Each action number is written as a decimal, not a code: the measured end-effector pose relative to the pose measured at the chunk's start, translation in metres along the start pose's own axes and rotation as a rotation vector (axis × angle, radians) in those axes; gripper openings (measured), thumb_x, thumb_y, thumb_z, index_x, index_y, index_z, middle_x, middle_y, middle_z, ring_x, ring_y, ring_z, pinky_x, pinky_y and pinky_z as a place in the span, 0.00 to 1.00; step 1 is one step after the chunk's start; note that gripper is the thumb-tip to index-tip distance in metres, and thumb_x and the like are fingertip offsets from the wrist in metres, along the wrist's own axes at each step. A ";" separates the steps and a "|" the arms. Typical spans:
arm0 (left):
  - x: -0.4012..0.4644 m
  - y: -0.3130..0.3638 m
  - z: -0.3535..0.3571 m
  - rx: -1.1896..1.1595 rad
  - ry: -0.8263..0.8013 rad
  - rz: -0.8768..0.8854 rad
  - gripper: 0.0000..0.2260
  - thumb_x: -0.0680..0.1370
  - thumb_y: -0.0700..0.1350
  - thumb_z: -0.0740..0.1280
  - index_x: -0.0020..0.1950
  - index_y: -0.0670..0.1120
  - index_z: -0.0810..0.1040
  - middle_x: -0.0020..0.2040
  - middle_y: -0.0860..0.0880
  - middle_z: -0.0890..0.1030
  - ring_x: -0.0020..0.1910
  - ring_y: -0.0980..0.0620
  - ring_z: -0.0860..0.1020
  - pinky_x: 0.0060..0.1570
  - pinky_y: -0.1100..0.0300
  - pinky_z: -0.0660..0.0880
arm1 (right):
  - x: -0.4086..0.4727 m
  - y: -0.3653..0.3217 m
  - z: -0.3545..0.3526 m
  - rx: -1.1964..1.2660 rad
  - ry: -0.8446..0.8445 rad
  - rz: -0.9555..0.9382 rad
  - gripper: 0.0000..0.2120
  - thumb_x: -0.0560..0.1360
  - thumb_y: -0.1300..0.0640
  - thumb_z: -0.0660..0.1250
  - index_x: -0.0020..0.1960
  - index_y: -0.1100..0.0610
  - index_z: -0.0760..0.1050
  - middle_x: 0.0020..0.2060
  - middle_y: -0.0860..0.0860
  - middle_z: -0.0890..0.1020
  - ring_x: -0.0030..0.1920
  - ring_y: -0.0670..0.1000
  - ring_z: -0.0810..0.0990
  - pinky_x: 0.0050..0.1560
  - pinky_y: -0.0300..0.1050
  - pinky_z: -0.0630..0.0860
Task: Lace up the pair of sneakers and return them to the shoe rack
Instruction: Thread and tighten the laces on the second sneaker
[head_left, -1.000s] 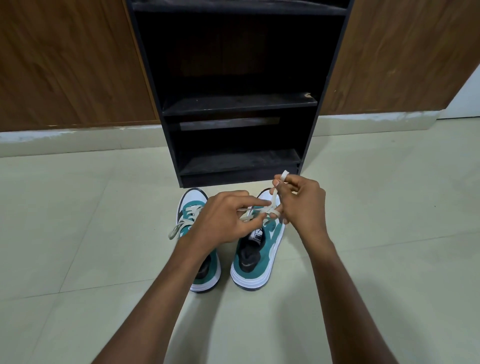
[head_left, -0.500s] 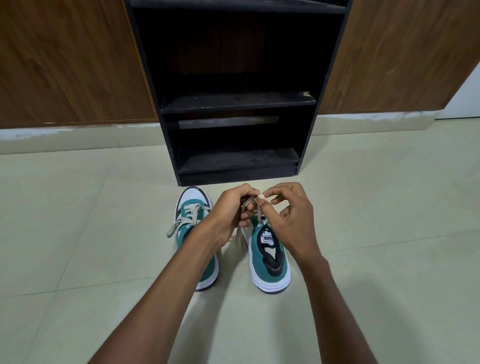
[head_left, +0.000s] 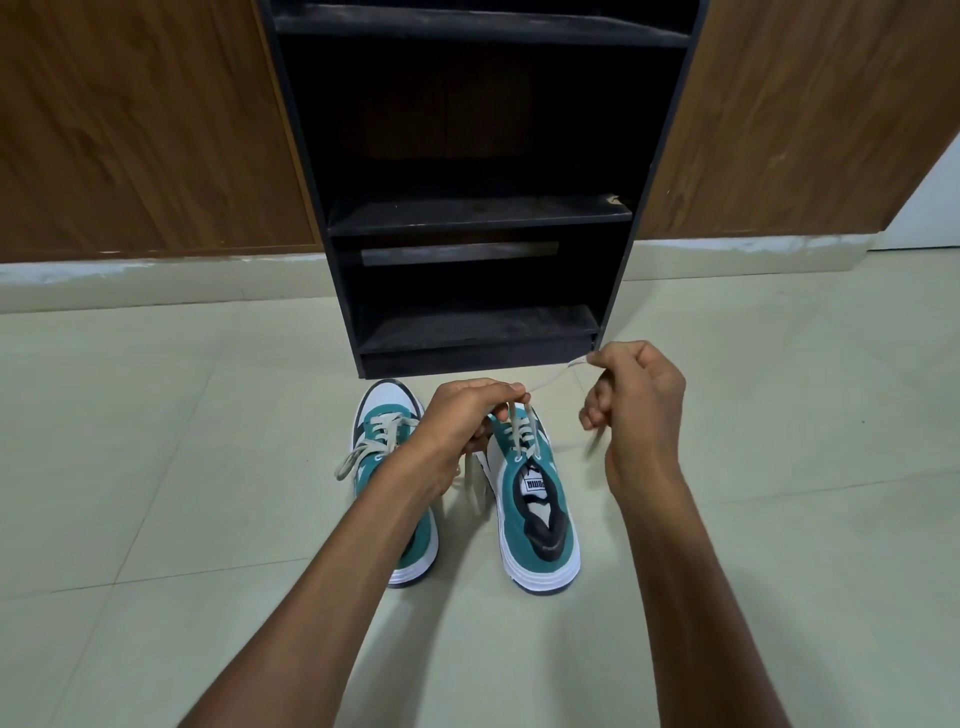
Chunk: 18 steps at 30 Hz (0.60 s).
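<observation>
Two teal and white sneakers stand side by side on the floor, toes toward the black shoe rack (head_left: 618, 291). The left sneaker (head_left: 382, 415) has beige laces with a loose end trailing left; my forearm covers its heel half. My left hand (head_left: 460, 415) pinches the laces at the front of the right sneaker (head_left: 535, 514). My right hand (head_left: 636, 402) is out to the right of that shoe, pinching one end of its beige lace (head_left: 553, 379), which stretches taut back to my left fingers.
The rack's shelves hold nothing, and the lowest shelf (head_left: 478, 327) is just beyond the shoes. Wooden panels (head_left: 145, 130) flank the rack above a pale skirting. Tiled floor (head_left: 779, 519) extends around the shoes.
The right sneaker has turned straight, heel toward me. My right hand has drawn the lace end out to the right, away from my left hand; before, both hands worked close together over the shoe.
</observation>
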<state>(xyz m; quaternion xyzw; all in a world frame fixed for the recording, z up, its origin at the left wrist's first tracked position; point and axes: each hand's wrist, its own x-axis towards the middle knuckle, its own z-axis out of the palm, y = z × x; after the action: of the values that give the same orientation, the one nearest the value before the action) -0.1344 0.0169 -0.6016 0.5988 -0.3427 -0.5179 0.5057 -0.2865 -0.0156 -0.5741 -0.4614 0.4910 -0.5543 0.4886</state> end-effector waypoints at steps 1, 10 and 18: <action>0.000 0.000 0.000 -0.005 -0.004 0.000 0.08 0.77 0.46 0.71 0.43 0.46 0.87 0.31 0.52 0.74 0.26 0.57 0.62 0.26 0.64 0.59 | -0.001 -0.002 -0.001 -0.029 -0.009 -0.014 0.05 0.69 0.55 0.66 0.39 0.56 0.72 0.23 0.48 0.72 0.24 0.51 0.68 0.29 0.43 0.69; 0.000 -0.002 0.002 0.056 0.000 0.009 0.07 0.77 0.46 0.72 0.47 0.43 0.87 0.28 0.54 0.75 0.23 0.60 0.67 0.23 0.68 0.62 | -0.001 0.013 -0.007 -0.564 -0.236 -0.010 0.11 0.74 0.46 0.73 0.50 0.52 0.85 0.39 0.52 0.87 0.28 0.41 0.80 0.24 0.30 0.69; 0.006 -0.027 -0.030 0.563 0.173 0.021 0.03 0.73 0.44 0.77 0.44 0.46 0.88 0.43 0.49 0.87 0.43 0.52 0.83 0.35 0.60 0.79 | 0.019 0.045 -0.029 -1.146 -0.153 -0.011 0.09 0.78 0.55 0.67 0.47 0.61 0.82 0.43 0.57 0.84 0.55 0.61 0.80 0.47 0.44 0.74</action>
<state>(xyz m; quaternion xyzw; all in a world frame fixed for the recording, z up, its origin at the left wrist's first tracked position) -0.1068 0.0257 -0.6304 0.7538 -0.4349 -0.3444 0.3523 -0.3133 -0.0335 -0.6213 -0.6935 0.6739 -0.1675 0.1920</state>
